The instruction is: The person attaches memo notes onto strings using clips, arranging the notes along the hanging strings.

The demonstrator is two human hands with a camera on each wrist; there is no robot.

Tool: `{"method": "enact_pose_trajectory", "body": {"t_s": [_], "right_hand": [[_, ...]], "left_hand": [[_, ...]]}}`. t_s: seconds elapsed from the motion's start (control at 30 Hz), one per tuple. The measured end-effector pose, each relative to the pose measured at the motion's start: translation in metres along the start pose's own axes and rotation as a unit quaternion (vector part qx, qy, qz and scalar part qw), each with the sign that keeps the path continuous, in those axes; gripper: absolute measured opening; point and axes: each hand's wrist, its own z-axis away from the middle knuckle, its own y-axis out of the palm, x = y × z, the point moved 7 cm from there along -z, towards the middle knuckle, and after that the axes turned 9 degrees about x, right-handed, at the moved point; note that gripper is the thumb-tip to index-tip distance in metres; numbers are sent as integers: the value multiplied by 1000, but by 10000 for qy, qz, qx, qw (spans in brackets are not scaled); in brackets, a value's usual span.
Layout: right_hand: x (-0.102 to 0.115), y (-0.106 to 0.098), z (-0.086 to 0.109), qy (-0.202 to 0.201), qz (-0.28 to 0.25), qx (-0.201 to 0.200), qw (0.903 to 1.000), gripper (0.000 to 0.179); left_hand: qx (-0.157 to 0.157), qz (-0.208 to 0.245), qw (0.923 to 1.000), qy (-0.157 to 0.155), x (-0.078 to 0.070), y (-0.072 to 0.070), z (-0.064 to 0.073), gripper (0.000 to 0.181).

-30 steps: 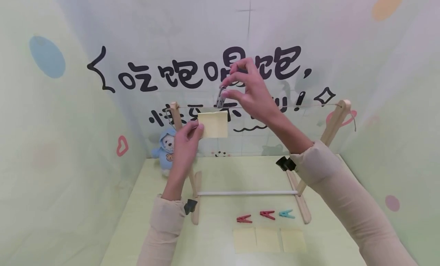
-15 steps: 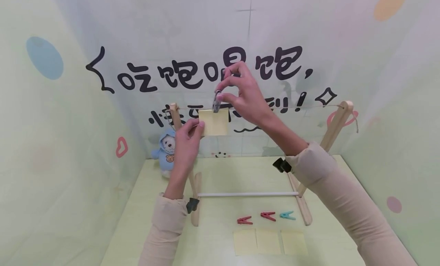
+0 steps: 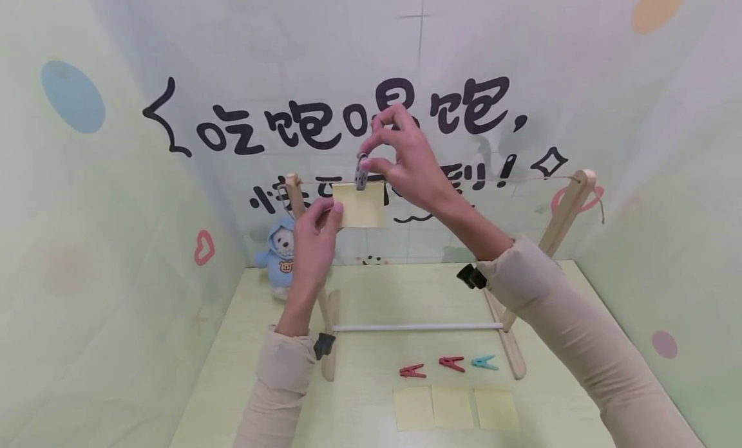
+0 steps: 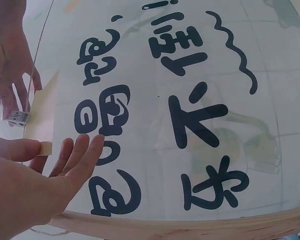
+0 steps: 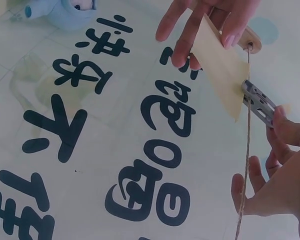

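A square yellow paper note (image 3: 362,206) is up at the string (image 3: 458,179) strung between two wooden posts. My left hand (image 3: 315,239) pinches its left edge between thumb and index finger, the other fingers stretched out behind. With thumb and index finger my right hand (image 3: 408,158) pinches a grey clothespin (image 3: 361,172) by its handle end. In the right wrist view the clothespin's (image 5: 260,103) tip meets the note's (image 5: 222,67) upper edge right at the string (image 5: 248,145).
On the table (image 3: 417,293) lie two red clothespins (image 3: 413,371), a blue one (image 3: 484,362) and three yellow notes (image 3: 452,407). A white rod (image 3: 417,327) joins the stand's feet. A plush toy (image 3: 281,258) in blue sits behind the left post (image 3: 297,197).
My right hand has come down and left, bringing the grey clothespin from above the note onto its top edge. The left hand has raised the note slightly to the string.
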Motion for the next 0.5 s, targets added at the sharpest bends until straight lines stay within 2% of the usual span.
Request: {"method": "enact_pose_trajectory", "body": {"t_s": [0.17, 0.3, 0.5], "right_hand": [[-1, 4, -2, 25, 106, 61, 9999, 10], [-1, 8, -2, 40, 228, 144, 9996, 10], [-3, 13, -4, 211, 295, 499, 9981, 16]], "left_hand": [[-25, -33, 10000, -73, -1, -1, 0, 22], [92, 119, 9996, -237, 1, 0, 1, 24], [179, 324, 9988, -316, 2, 0, 1, 24]]}}
